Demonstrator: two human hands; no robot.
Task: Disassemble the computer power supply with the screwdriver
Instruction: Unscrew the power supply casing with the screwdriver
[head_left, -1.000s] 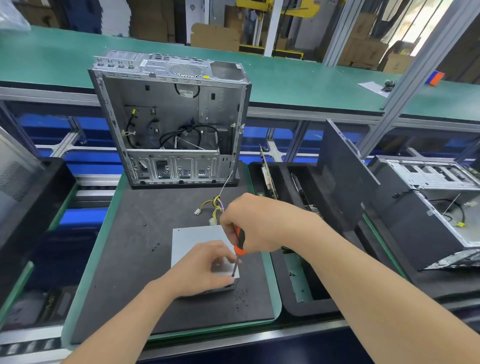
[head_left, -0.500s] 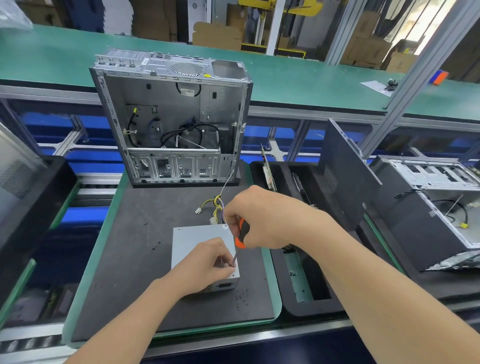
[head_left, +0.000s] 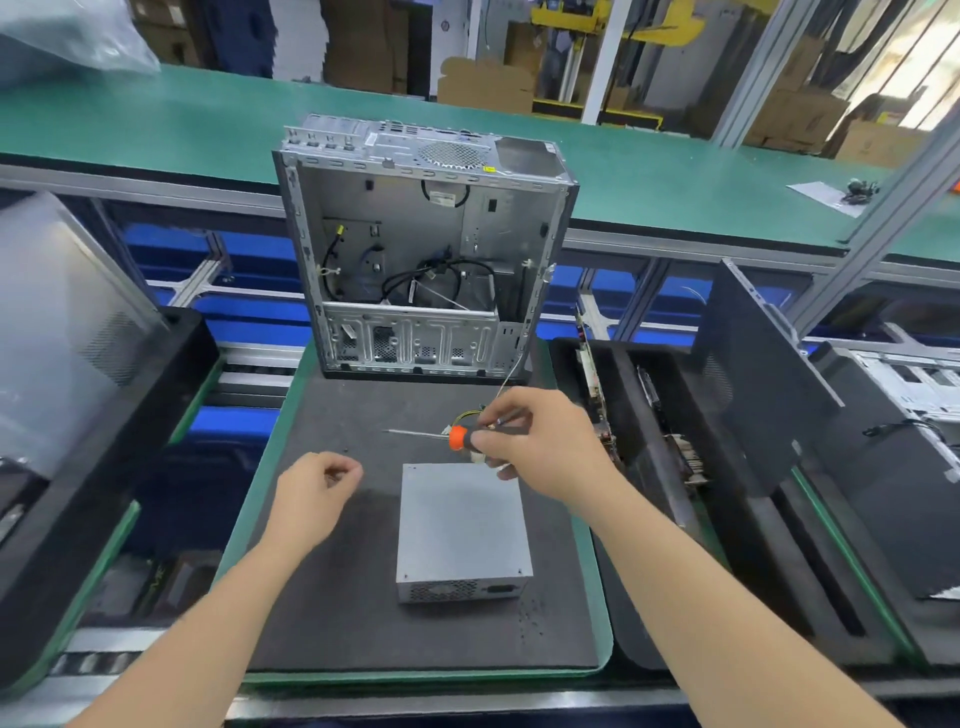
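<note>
Since the screwdriver (head_left: 457, 438) has come up off the power supply (head_left: 462, 530), its shaft now level and pointing left instead of standing on the near right corner, that screw looks done, I'd say. Left hand (head_left: 317, 493) has let go of the box too & moved out left over the black mat (head_left: 337, 597). It's prob. carrying the freed screw off, but that's too small to see. Next screw or the lid is likely up.

Right hand (head_left: 540, 447) hovers over the box's far right corner, near the yellow wires (head_left: 467, 415). Its grip is closed round the black handle, fingertips by the orange collar. Left hand is knuckles up, fingers curled in, thumb tip meeting forefinger; can't tell if anything's pinched there. Power supply sits flat on the mat, mid-surface, untouched, in front of the open computer case (head_left: 421, 249). Loose screws (head_left: 530, 613) lie just off its near right corner.
</note>
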